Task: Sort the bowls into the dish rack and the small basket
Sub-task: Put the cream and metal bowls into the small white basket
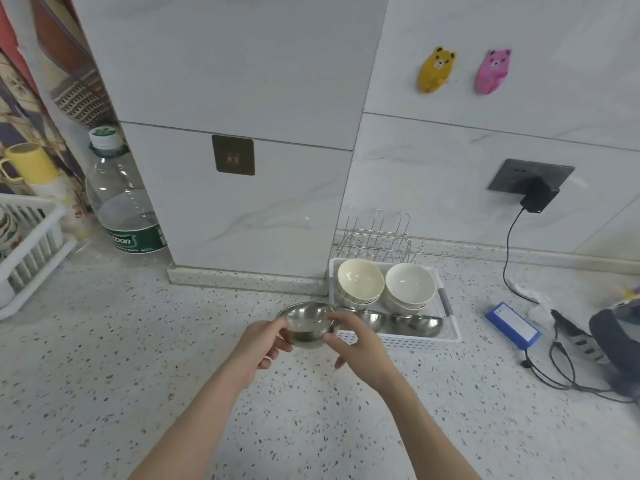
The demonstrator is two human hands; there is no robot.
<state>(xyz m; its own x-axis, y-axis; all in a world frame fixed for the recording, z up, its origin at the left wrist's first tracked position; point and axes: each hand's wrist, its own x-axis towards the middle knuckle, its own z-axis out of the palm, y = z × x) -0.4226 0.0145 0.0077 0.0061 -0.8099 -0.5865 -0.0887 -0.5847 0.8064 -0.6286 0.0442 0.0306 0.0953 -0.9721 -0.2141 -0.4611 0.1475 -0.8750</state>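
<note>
Both hands hold one steel bowl (pixel 306 322) above the speckled counter, just left of the small white basket (pixel 419 338). My left hand (pixel 258 348) grips its left side and my right hand (pixel 360 346) pinches its right rim. Inside the basket stand two stacks of cream and white ceramic bowls (pixel 360 282) (pixel 409 284), with two more steel bowls (pixel 372 320) (pixel 417 323) lying in front of them. A white dish rack (pixel 31 247) sits at the far left edge, holding some patterned dishes partly cut off by the frame.
A wire rack (pixel 377 237) stands behind the basket. A large water bottle (pixel 121 202) is by the tiled pillar. On the right lie a blue box (pixel 512 323), a black charger cable (pixel 512 258) and a grey bag (pixel 616 344). A yellow cup (pixel 29 162) is far left.
</note>
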